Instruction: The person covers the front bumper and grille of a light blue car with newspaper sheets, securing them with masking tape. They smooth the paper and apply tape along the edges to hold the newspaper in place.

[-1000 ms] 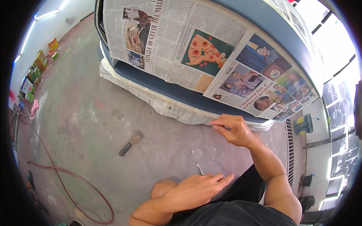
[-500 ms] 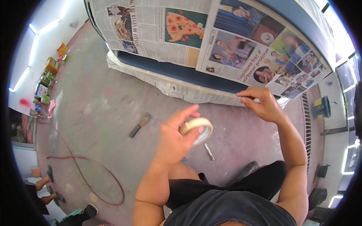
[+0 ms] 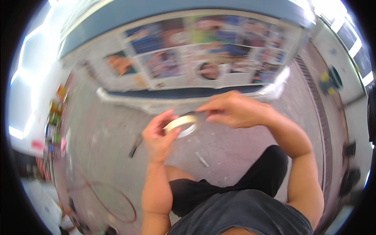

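Note:
My left hand is closed around a roll of cream masking tape, with the thumb at its near side and the fingers behind. Close on its right is my right hand, its index finger stretched toward the roll's upper right edge. The right thumb sits lower, apart from that fingertip, and the other fingers are curled; I see nothing held there. Whether the fingertip touches the roll is blurred. Beyond both hands stands a blue-grey panel covered with newspaper sheets, with a bare dark strip along its lower part.
A scraper lies on the concrete floor left of my left hand, and a small pale stick-like tool nearer my legs. A red hose loops at lower left. Several cans line the left wall. A floor grate and a bucket are at right.
My right hand has left the lower newspaper edge and moved left, close to the tape roll. My left hand and the roll have shifted slightly left. The view has turned right.

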Demonstrator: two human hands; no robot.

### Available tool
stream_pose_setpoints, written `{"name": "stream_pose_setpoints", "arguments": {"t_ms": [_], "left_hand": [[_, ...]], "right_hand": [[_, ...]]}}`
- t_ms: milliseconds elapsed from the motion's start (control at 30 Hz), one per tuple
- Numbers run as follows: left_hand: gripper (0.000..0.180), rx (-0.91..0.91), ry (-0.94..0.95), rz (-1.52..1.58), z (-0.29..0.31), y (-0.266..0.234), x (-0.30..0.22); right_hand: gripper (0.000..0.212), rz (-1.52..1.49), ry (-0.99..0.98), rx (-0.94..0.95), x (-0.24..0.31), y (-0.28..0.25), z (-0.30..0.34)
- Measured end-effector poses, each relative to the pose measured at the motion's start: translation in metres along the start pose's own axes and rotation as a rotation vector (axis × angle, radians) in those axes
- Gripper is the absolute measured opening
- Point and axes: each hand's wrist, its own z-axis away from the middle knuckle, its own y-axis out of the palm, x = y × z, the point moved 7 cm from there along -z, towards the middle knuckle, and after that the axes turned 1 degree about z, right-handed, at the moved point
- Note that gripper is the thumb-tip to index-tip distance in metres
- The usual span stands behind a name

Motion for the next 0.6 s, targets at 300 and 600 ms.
{"name": "stream_pose_setpoints", "arguments": {"t_ms": [300, 600], "left_hand": [[0.047, 0.097, -0.181, -0.07, -0.011, 0.133, 0.066], [0.045, 0.108, -0.13, -0.133, 0.008, 0.245, 0.047]], "right_hand": [[0.075, -0.164, 0.094, 0.019, -0.1, -0.016, 0.083], [0.057, -0.357, -0.042, -0.046, -0.139, -0.069, 0.177]]}}
